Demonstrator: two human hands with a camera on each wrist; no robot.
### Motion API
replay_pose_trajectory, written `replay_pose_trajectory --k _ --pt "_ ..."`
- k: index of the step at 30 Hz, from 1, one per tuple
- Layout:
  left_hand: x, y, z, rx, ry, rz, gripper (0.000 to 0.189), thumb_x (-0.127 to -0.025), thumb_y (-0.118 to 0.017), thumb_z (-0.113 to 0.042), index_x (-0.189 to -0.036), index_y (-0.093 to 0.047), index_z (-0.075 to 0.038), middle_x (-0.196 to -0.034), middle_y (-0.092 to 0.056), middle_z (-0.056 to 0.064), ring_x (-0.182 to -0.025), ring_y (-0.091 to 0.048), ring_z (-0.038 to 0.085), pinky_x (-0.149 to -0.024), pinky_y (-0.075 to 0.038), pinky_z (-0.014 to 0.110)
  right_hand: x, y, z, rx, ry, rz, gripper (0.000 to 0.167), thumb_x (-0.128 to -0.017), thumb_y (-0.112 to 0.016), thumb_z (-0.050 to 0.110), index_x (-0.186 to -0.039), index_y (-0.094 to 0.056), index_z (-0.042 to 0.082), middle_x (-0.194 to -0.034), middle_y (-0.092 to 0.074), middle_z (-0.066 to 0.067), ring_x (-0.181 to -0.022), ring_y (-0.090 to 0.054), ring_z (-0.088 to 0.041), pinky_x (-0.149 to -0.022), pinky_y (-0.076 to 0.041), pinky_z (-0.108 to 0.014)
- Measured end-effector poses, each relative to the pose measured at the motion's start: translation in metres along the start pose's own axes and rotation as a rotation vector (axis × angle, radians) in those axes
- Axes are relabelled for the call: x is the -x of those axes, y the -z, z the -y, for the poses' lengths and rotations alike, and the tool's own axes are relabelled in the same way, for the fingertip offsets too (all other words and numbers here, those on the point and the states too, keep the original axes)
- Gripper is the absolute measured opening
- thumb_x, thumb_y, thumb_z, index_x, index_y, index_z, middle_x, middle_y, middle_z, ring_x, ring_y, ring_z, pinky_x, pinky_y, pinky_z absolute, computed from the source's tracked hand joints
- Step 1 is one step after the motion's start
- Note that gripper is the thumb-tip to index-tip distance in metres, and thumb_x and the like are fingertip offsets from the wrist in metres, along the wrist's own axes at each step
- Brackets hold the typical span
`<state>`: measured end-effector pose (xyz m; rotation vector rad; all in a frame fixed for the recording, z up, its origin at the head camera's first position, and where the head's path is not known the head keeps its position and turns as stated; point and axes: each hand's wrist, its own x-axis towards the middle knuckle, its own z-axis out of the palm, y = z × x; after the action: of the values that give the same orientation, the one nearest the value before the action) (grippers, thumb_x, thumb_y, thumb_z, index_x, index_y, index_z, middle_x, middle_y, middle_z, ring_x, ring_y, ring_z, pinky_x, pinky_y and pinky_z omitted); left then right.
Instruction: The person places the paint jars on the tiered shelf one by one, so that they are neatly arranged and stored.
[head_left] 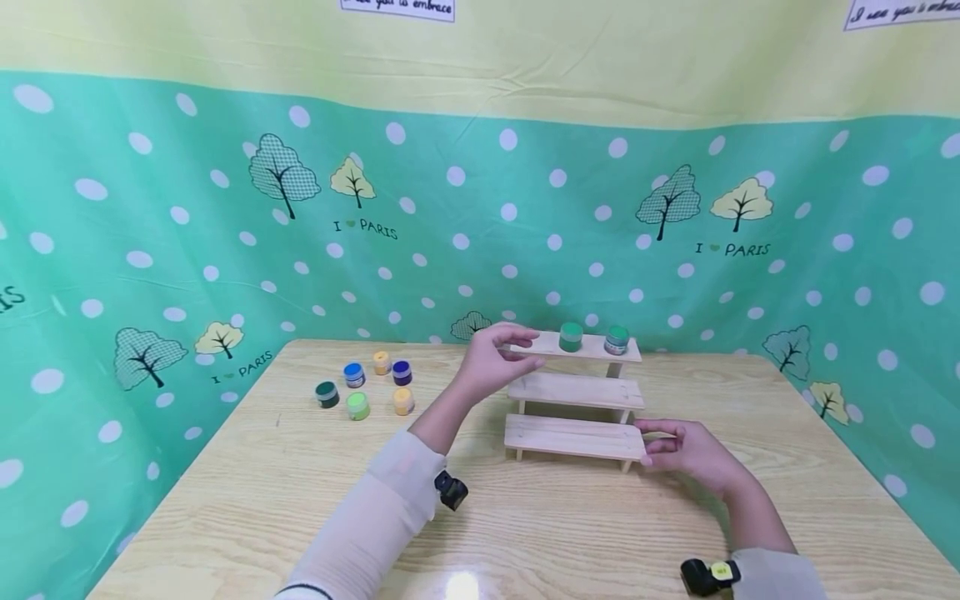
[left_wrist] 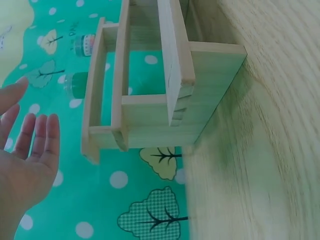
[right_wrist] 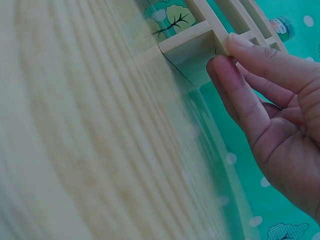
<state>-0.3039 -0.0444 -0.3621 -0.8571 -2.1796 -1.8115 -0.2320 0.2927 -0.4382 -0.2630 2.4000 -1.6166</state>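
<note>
A three-tier wooden stand (head_left: 573, 389) sits on the table, with two green-lidded paint jars, one (head_left: 571, 337) nearer the middle of its top tier and another (head_left: 617, 340) towards the right end. My left hand (head_left: 495, 360) is by the left end of that top tier. In the left wrist view the same hand (left_wrist: 30, 160) has loosely bent fingers, holds nothing and is apart from the wood. With thumb and fingertips, my right hand (head_left: 693, 454) pinches the right end of the lowest tier; the right wrist view shows this hand (right_wrist: 280, 115) at the tier's corner.
Several small paint jars stand on the left of the table (head_left: 247, 500): dark green (head_left: 327, 394), blue (head_left: 354, 375), purple (head_left: 402, 372), light green (head_left: 357, 406) and two orange-yellow ones (head_left: 403, 402). A dotted green curtain (head_left: 450, 208) hangs behind the table and at both sides.
</note>
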Motion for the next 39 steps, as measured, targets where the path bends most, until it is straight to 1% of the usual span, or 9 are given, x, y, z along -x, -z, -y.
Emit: replay_pose_trajectory --k 8,11,15,17,19,23,29,37,39 --pt "0.014 0.008 -0.002 -0.037 0.029 -0.010 0.037 -0.078 -0.083 -0.009 -0.111 -0.070 0.000 -0.111 -0.064 0.005 -0.101 -0.063 0.029 -0.081 -0.057 0.029 -0.001 0.000 0.000 -0.002 -0.003 -0.001 0.071 -0.079 -0.081 0.009 -0.138 -0.046 -0.011 -0.108 -0.068 -0.017 -0.093 -0.067 -0.021 -0.079 -0.057 -0.029" --pt "0.019 0.011 -0.004 -0.036 0.022 -0.018 0.034 -0.078 -0.083 -0.009 -0.109 -0.071 -0.001 -0.109 -0.063 0.006 -0.100 -0.062 0.030 -0.081 -0.057 0.029 -0.001 0.000 0.000 -0.001 0.000 0.001 0.071 -0.079 -0.081 0.009 -0.138 -0.046 -0.010 -0.109 -0.067 -0.018 -0.094 -0.067 -0.022 -0.079 -0.057 -0.030" --pt "0.027 0.017 -0.003 -0.034 0.021 -0.024 0.032 -0.077 -0.084 -0.009 -0.106 -0.072 -0.006 -0.108 -0.063 0.006 -0.099 -0.061 0.026 -0.080 -0.057 0.030 -0.003 0.000 -0.001 -0.001 0.005 0.002 0.071 -0.079 -0.081 0.010 -0.138 -0.046 -0.010 -0.108 -0.067 -0.018 -0.094 -0.066 -0.023 -0.079 -0.057 -0.030" --pt "0.030 0.020 -0.003 -0.038 0.030 -0.027 0.032 -0.076 -0.084 -0.010 -0.106 -0.072 -0.007 -0.108 -0.063 0.005 -0.099 -0.061 0.024 -0.080 -0.057 0.031 -0.003 0.000 -0.002 -0.006 0.006 0.004 0.071 -0.079 -0.081 0.010 -0.138 -0.046 -0.010 -0.107 -0.067 -0.018 -0.093 -0.066 -0.023 -0.079 -0.057 -0.030" --pt "0.033 0.024 -0.001 -0.043 0.048 -0.031 0.032 -0.077 -0.084 -0.009 -0.106 -0.072 -0.009 -0.109 -0.063 0.004 -0.100 -0.062 0.025 -0.080 -0.057 0.030 -0.003 0.000 -0.002 -0.011 0.009 0.006 0.071 -0.079 -0.081 0.010 -0.138 -0.045 -0.011 -0.106 -0.067 -0.018 -0.093 -0.066 -0.023 -0.078 -0.057 -0.030" --pt "0.039 0.032 0.001 -0.045 0.071 -0.040 0.032 -0.077 -0.083 -0.009 -0.107 -0.073 -0.009 -0.111 -0.062 0.002 -0.102 -0.061 0.028 -0.081 -0.057 0.031 -0.002 0.001 -0.002 -0.014 0.013 0.005 0.071 -0.079 -0.081 0.008 -0.137 -0.045 -0.011 -0.105 -0.067 -0.017 -0.092 -0.066 -0.023 -0.078 -0.057 -0.030" --pt "0.047 0.046 0.002 -0.047 0.079 -0.068 0.033 -0.077 -0.083 -0.007 -0.108 -0.072 -0.007 -0.111 -0.062 0.005 -0.102 -0.060 0.026 -0.082 -0.057 0.034 -0.002 0.002 -0.003 -0.001 0.019 -0.004 0.072 -0.078 -0.082 0.009 -0.137 -0.046 -0.011 -0.103 -0.067 -0.016 -0.090 -0.065 -0.022 -0.077 -0.057 -0.029" --pt "0.060 0.063 0.003 -0.060 0.162 -0.092 0.035 -0.078 -0.083 -0.010 -0.110 -0.072 -0.010 -0.115 -0.063 0.003 -0.102 -0.062 0.027 -0.079 -0.058 0.031 -0.002 -0.002 -0.001 -0.021 0.033 -0.009 0.070 -0.078 -0.080 0.004 -0.136 -0.045 -0.012 -0.100 -0.066 -0.016 -0.088 -0.065 -0.020 -0.075 -0.057 -0.029" --pt "0.063 0.067 0.003 -0.061 0.173 -0.098 0.035 -0.078 -0.083 -0.010 -0.111 -0.072 -0.011 -0.116 -0.062 0.004 -0.103 -0.062 0.029 -0.079 -0.058 0.032 -0.002 -0.002 -0.001 -0.029 0.028 -0.011 0.069 -0.077 -0.080 0.003 -0.136 -0.046 -0.012 -0.099 -0.066 -0.016 -0.087 -0.065 -0.020 -0.075 -0.057 -0.029"
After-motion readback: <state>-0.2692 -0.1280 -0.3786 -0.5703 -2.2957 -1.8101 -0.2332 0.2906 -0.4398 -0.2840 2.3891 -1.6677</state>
